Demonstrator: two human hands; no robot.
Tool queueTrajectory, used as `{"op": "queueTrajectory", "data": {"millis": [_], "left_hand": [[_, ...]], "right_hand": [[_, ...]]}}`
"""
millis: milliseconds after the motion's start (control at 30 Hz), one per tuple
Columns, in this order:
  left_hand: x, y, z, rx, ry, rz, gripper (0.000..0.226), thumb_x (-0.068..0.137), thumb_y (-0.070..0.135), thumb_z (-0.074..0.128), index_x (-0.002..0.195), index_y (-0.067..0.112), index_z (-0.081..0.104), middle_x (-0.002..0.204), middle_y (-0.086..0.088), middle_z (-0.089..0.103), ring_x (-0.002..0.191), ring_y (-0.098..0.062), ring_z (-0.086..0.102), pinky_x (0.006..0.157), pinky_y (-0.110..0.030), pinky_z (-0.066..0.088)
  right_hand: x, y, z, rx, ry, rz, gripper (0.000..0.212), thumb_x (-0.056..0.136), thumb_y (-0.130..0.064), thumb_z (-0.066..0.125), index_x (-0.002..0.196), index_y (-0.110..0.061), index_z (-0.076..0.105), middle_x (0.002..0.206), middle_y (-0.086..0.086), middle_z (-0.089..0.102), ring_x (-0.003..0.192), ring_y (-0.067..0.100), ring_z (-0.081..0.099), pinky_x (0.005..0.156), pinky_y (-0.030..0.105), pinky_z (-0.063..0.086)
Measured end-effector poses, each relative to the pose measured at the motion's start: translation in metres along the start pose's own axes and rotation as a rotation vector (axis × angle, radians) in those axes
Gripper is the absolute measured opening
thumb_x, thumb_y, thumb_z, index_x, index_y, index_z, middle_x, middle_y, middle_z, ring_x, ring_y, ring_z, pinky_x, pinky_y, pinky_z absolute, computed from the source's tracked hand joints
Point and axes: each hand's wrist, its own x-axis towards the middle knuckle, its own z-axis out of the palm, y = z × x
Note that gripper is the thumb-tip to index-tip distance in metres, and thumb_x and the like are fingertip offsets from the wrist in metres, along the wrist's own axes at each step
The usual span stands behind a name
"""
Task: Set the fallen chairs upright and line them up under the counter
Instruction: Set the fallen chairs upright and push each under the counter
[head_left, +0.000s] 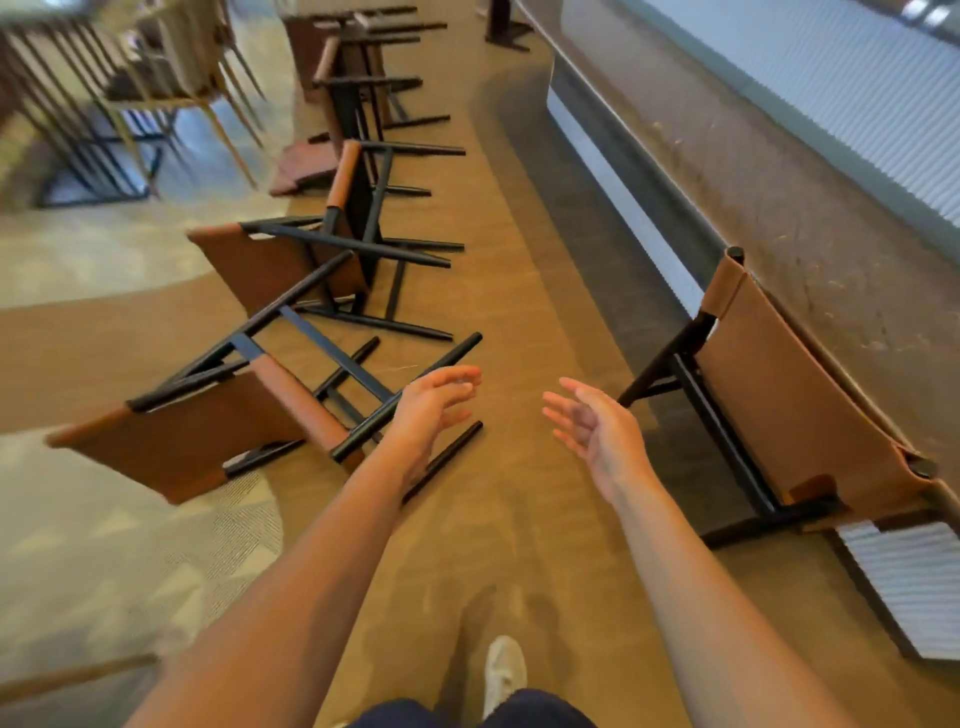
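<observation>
Café: counter (779, 218); bar chairs (291, 270)

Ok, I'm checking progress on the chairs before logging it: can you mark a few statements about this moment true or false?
1. Both the left hand and the right hand are open, gripping nothing. True.
2. The chair by the left hand stands upright. False: that fallen chair lies on its side, legs toward the counter.
3. One upright chair stands against the counter. True.
4. Only one chair lies fallen. False: several lie in a row.
</observation>
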Motion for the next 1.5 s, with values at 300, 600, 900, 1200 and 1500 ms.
{"op": "queueTrajectory", "data": {"millis": [300,600,900,1200,1500], "left_hand": [[-0.075,-0.016,-0.195,-0.049,0.159,0.036,0.023,0.091,0.005,0.055,0.102,0.018,0.071,0.119,-0.005,0.065,0.115,-0.019,0.059,0.097,-0.038,0.050],[-0.123,-0.024,-0.358,-0.087,0.363,0.058,0.025,0.090,0.002,0.053,0.104,0.015,0.070,0.116,-0.007,0.067,0.113,-0.020,0.060,0.091,-0.035,0.052],[-0.089,-0.003,-0.463,-0.119,0.502,0.066,0.024,0.089,0.004,0.054,0.100,0.018,0.070,0.111,-0.003,0.068,0.106,-0.018,0.063,0.087,-0.033,0.052],[-0.001,0.072,-0.538,-0.135,0.500,0.097,0.023,0.088,0.002,0.056,0.100,0.017,0.069,0.110,-0.009,0.070,0.109,-0.023,0.063,0.091,-0.033,0.050],[0.092,0.123,-0.597,-0.026,0.304,0.055,0.023,0.091,0.002,0.053,0.103,0.012,0.069,0.106,-0.009,0.072,0.103,-0.020,0.067,0.091,-0.033,0.050]], "right_hand": [[-0.042,0.083,0.180,-0.020,-0.157,0.021,0.023,0.100,-0.024,0.046,0.105,-0.022,0.068,0.098,0.002,0.076,0.093,0.015,0.071,0.081,0.034,0.052],[-0.070,0.145,0.342,-0.130,-0.351,0.094,0.024,0.100,-0.026,0.046,0.111,-0.021,0.067,0.102,0.002,0.075,0.096,0.016,0.071,0.078,0.031,0.052],[-0.026,0.152,0.462,-0.212,-0.506,0.096,0.024,0.100,-0.026,0.046,0.114,-0.020,0.065,0.105,0.003,0.074,0.099,0.016,0.070,0.088,0.034,0.053],[0.056,0.112,0.569,-0.242,-0.541,0.093,0.024,0.100,-0.027,0.046,0.110,-0.022,0.067,0.101,0.001,0.075,0.097,0.015,0.070,0.085,0.033,0.053],[0.122,0.093,0.617,-0.149,-0.324,0.077,0.025,0.099,-0.026,0.049,0.110,-0.019,0.070,0.100,0.005,0.075,0.096,0.018,0.071,0.081,0.034,0.054]]}}
